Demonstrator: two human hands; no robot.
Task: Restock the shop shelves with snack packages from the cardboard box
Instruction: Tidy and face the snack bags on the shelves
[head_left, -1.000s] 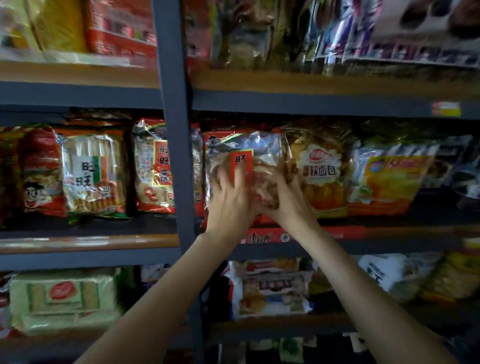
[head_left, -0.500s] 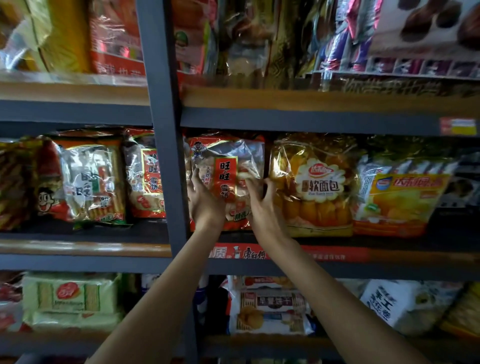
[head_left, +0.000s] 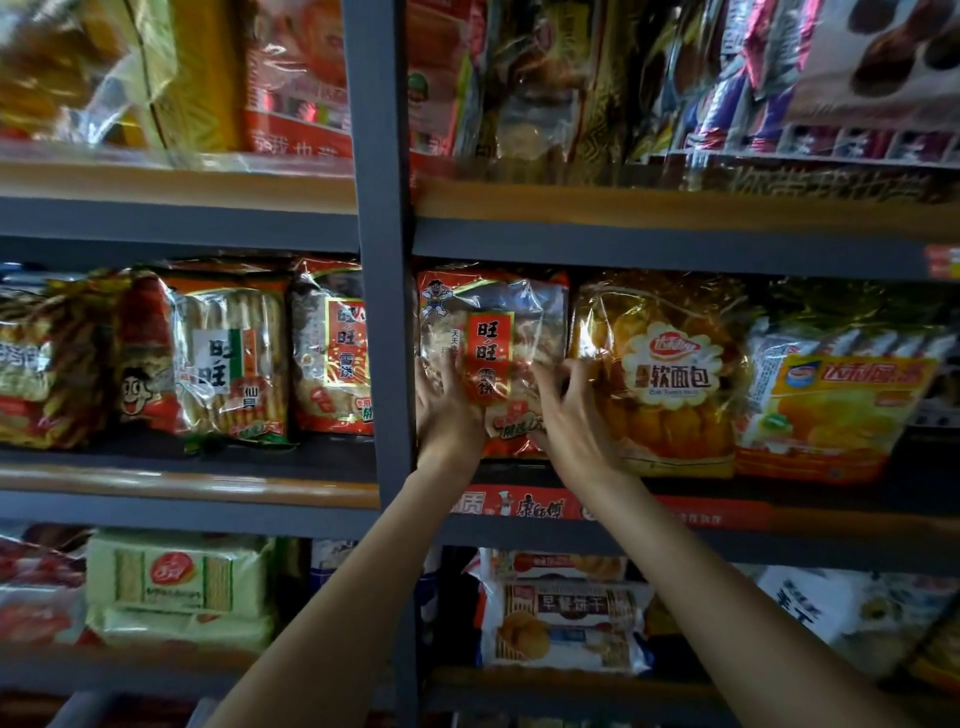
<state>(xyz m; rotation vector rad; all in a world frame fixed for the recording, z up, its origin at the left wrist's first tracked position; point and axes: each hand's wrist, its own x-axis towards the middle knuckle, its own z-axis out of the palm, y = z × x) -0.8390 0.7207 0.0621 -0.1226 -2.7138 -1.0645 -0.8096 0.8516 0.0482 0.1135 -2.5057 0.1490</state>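
A red and clear rice cracker package (head_left: 493, 332) stands upright on the middle shelf (head_left: 779, 512), just right of the grey upright post (head_left: 376, 312). My left hand (head_left: 447, 410) presses flat on its lower left front, fingers straight. My right hand (head_left: 566, 415) holds its lower right edge with curled, spread fingers and the thumb on the front, beside the yellow soft bread bag (head_left: 670, 374). The cardboard box is out of view.
More rice cracker packs (head_left: 332, 353) and a green-labelled pack (head_left: 228, 358) fill the left bay. An orange bread bag (head_left: 831, 405) stands at the right. The upper shelf (head_left: 623, 208) and the lower shelf hold several snack packs, among them a biscuit pack (head_left: 561, 623).
The package has been set back and upright on the shelf beside the post. Both hands have slid down from its middle to its lower part.
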